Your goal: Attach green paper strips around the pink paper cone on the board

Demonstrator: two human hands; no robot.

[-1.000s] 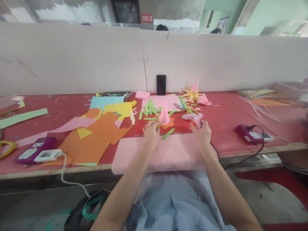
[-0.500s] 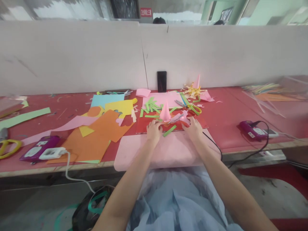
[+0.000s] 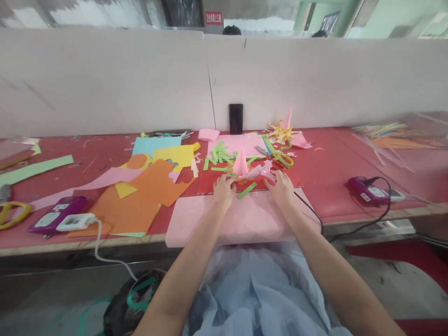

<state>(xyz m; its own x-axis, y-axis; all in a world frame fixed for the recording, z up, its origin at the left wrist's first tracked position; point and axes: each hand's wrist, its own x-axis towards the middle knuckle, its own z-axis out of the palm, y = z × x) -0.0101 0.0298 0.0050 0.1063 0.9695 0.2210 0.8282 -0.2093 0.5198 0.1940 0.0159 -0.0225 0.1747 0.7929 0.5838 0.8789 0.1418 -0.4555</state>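
My left hand rests at the near edge of a red sheet, fingers curled together beside a thin orange piece; what they pinch is too small to make out. Facing it, my right hand has its thumb and fingers closed around a pink tool with a pale, shiny front part, pointing left. Between the hands and slightly beyond stands a pink paper cone. A green paper strip lies just in front of it, and more green strips are heaped behind.
Scissors lie behind my right hand, near another cone craft with a yellow fringe. A black phone leans on the partition. Orange sheets spread leftward. A purple device with a black cord sits right.
Both hands stay nearly in place. The pink tool's front part and my right hand have shifted only very slightly; the cone and strips have not moved.
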